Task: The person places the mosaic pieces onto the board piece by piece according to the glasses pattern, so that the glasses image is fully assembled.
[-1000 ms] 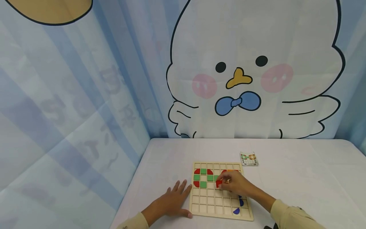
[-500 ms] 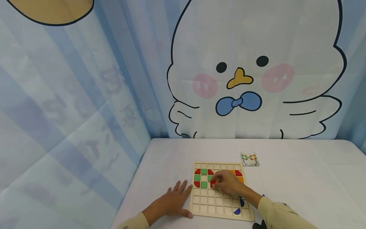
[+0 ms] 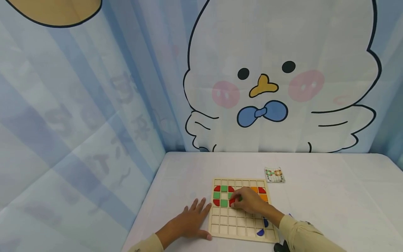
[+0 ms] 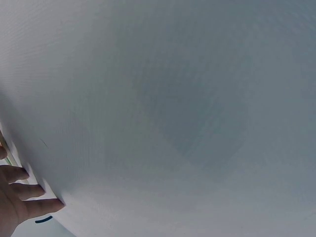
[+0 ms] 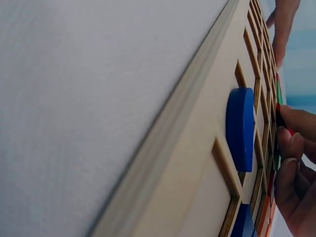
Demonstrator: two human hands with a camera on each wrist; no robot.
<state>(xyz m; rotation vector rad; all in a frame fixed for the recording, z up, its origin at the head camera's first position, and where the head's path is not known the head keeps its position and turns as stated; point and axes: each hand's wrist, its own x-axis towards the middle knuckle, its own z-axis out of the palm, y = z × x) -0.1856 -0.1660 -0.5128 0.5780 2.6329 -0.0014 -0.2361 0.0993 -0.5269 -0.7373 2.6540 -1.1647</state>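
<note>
My right hand (image 3: pixel 250 200) pinches a red tile (image 3: pixel 232 202) between thumb and fingers, low over a cell of the wooden grid board (image 3: pixel 233 221). In the head view, a green square tile (image 3: pixel 224 203) lies just left of that cell. My left hand (image 3: pixel 192 218) is spread on the table, fingertips and thumb by the board's left edge. The left wrist view catches only a few fingers of that hand (image 4: pixel 22 197). In the right wrist view, the right hand (image 5: pixel 296 173) is partly cut off, and a blue half-round tile (image 5: pixel 240 128) rests on the board nearby.
Orange tiles (image 3: pixel 263 198) and a red corner tile (image 3: pixel 262 190) sit at the board's upper right, some hidden by my hand. Beyond the board's corner lies a small pattern card (image 3: pixel 274 175). A black object (image 3: pixel 281 247) shows under the right sleeve.
My right hand has moved left across the board with the red tile, down to the cell beside the green tile. The left hand stays in place.
</note>
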